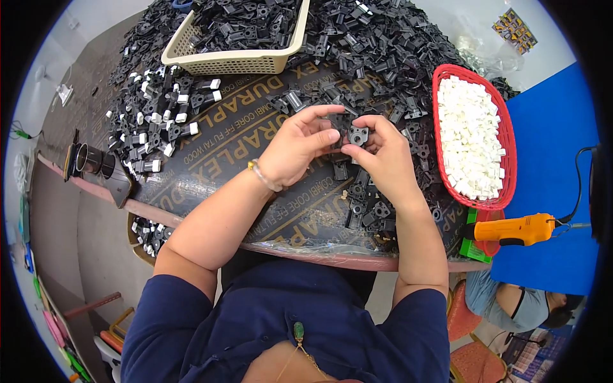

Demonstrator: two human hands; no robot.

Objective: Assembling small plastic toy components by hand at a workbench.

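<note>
Over the worktop's (211, 159) near edge, the left hand (297, 150) and right hand (383, 159) close together on a small black plastic bracket (356, 135); it looks light and stiff, best pinched by its edges. Farther right sits a red basket (507, 137) of white pieces, and at the far edge a cream basket (236, 62).

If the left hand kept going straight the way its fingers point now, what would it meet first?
The left hand points rightward, toward the small black plastic part pinched between both hands, so it would press further into that part, then the right hand just behind it. Depth is hard to judge from above.
</note>
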